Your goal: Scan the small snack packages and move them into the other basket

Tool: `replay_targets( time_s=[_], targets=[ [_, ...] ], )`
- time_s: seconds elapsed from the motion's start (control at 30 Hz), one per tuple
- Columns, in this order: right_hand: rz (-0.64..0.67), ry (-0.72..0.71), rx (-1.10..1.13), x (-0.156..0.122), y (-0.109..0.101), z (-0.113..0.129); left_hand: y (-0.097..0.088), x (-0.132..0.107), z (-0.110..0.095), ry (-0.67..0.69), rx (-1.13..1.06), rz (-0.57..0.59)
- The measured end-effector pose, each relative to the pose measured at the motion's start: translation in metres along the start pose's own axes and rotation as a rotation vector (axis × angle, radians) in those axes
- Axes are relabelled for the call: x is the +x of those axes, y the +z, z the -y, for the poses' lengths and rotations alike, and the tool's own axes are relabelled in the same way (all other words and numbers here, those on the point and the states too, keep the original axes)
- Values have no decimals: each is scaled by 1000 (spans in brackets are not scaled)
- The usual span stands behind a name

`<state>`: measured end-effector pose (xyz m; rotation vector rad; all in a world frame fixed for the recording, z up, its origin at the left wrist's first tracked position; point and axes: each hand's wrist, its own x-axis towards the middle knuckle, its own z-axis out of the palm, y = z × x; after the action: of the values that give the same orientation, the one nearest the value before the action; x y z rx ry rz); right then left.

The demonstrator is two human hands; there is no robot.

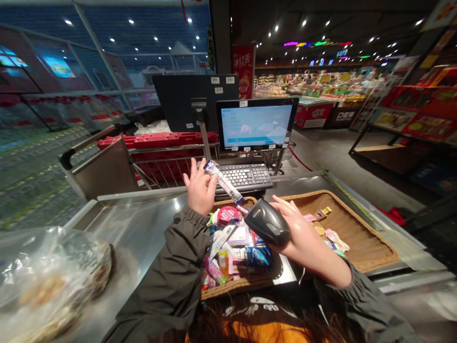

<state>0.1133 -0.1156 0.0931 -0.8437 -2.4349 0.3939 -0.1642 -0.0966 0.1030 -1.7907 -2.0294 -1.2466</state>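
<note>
My left hand (202, 189) pinches one end of a long, slim packet (224, 182), white with dark blue ends, in front of the keyboard. In my right hand (303, 233) is a black barcode scanner (268, 222), its head turned toward the packet's lower end. Beneath both hands lies a wicker basket (228, 287) heaped with small packaged goods, among them a round red-lidded item (228, 214) and a dark blue pack (257, 256). A second wicker basket (360, 233), to the right, holds several small wrapped items (335, 239). My right forearm covers part of it.
A keyboard (246, 176) and a lit monitor (255, 125) stand behind the baskets, beside another screen's dark back (196, 102). Clear plastic bags (53, 281) lie on the metal counter (143, 224) at left. A metal cart (160, 166) stands beyond the counter.
</note>
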Motion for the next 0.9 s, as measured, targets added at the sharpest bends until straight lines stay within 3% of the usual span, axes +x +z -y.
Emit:
replay_targets(
  time_s=[0.23, 0.67, 0.73, 0.9],
  targets=[
    [-6, -5, -23, -11, -1, -10, 12, -25, 5, 10, 4, 331],
    [25, 44, -21, -26, 0, -19, 64, -76, 14, 59, 169, 955],
    [17, 53, -17, -30, -1, -22, 71, -83, 18, 104, 226, 952],
    [-53, 86, -35, -43, -10, -35, 75, -90, 18, 264, 323, 742]
  ],
)
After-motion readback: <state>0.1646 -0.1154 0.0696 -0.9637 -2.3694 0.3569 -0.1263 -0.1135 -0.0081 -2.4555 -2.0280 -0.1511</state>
